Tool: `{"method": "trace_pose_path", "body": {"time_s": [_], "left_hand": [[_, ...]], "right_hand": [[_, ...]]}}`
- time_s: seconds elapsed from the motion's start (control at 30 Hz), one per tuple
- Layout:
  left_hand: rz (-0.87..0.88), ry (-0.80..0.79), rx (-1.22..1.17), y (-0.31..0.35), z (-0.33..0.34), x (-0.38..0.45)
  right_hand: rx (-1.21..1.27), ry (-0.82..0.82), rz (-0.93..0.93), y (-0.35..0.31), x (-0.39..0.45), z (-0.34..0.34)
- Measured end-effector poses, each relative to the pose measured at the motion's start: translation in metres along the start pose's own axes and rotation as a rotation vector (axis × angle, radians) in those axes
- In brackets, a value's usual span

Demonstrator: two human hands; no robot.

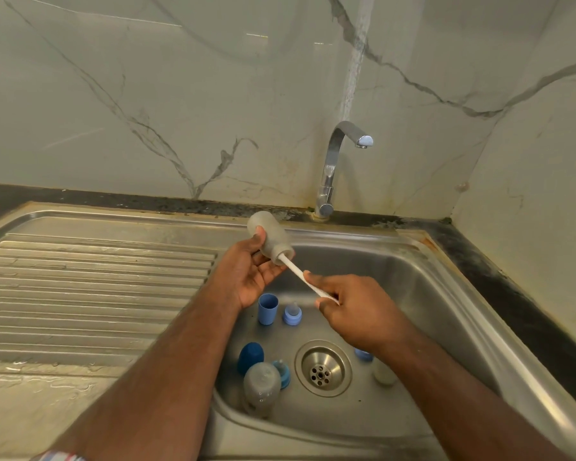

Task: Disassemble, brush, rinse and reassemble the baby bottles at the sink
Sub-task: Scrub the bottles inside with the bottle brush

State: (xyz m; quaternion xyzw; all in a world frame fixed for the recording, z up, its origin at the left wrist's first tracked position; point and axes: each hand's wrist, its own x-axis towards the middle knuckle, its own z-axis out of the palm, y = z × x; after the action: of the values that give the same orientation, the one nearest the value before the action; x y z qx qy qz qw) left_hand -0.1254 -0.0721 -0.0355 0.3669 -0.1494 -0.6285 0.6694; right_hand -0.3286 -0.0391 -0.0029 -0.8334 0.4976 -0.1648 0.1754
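Frosted plastic, a bottle body [270, 238] lies tilted in the left grip [250, 273], thumb on its side, fingers curled under its neck, above the far left corner of the sink [423, 281]. A white brush handle [305, 277] runs out of the bottle's mouth, down and right into the right grip [348, 307], which pinches its end. Below the left grip, on the basin floor, stand a blue cap [267, 308] and a teat in its blue collar [292, 314]. Nearer the person lie a dark blue cap [250, 357], a second bottle [261, 387] and another teat collar [282, 372], left of the drain [323, 367]. Under the right wrist sit a blue ring [363, 355] and a pale bottle [384, 372]. Beyond both grips rises the tap [336, 161].
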Motion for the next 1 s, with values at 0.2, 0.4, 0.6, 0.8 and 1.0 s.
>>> {"method": "trace_pose_path", "body": {"time_s": [0.2, 0.4, 0.6, 0.8, 1.0], "left_hand": [[0.049, 0.027, 0.054, -0.002, 0.002, -0.002], [0.085, -0.019, 0.175, -0.008, 0.004, -0.004], [0.095, -0.008, 0.098, -0.004, 0.001, -0.002], [0.117, -0.032, 0.108, -0.002, 0.002, -0.002], [0.121, -0.015, 0.031, -0.001, 0.000, 0.000]], "right_hand": [[-0.527, 0.062, 0.009, -0.009, -0.004, 0.001], [-0.184, -0.037, 0.041, -0.006, 0.006, 0.009], [0.308, -0.007, 0.110, 0.006, 0.000, 0.000], [-0.329, 0.065, 0.024, -0.004, 0.004, 0.018], [0.492, -0.109, 0.185, -0.003, 0.001, 0.002]]}}
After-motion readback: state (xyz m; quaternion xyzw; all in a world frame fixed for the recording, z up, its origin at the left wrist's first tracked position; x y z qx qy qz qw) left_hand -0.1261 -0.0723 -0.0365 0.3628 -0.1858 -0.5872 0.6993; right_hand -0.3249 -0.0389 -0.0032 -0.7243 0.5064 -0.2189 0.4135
